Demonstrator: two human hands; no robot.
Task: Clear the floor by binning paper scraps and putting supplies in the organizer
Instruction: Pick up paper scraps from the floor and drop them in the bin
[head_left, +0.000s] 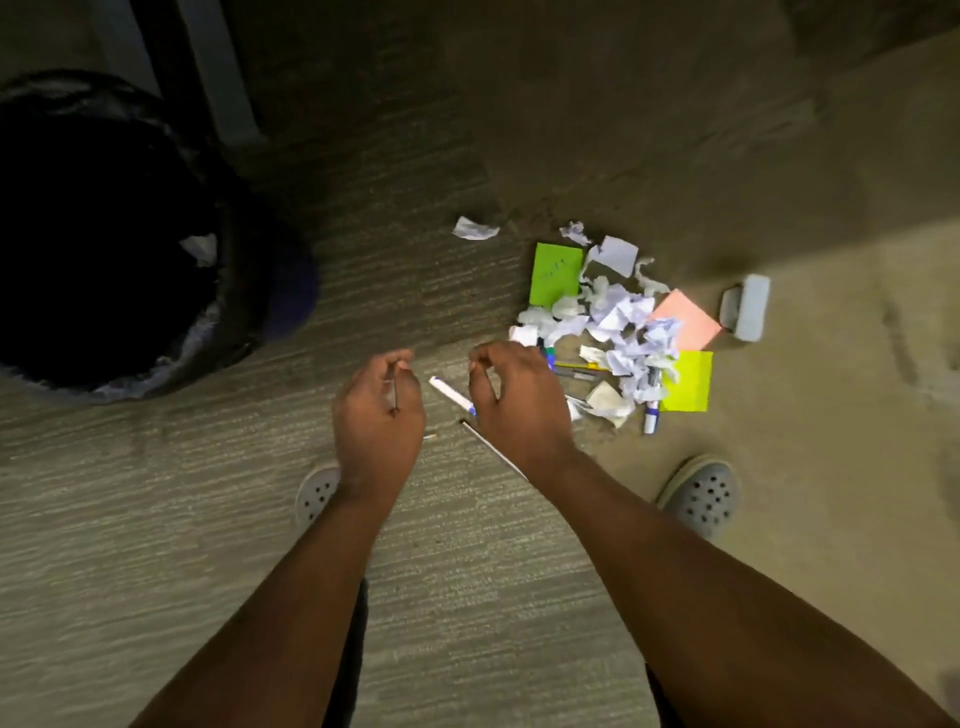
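Both forearms reach down, left hand (378, 410) pinching a thin pencil (394, 395), right hand (511, 400) loosely curled and apparently empty above the marker (452, 396); supplies gathering seems underway, scraps (621, 332) awaiting the bin (244, 291).

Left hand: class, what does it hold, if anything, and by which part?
The left hand seems to pinch a thin dark pencil-like stick near its upper end; the exact grip is unclear.
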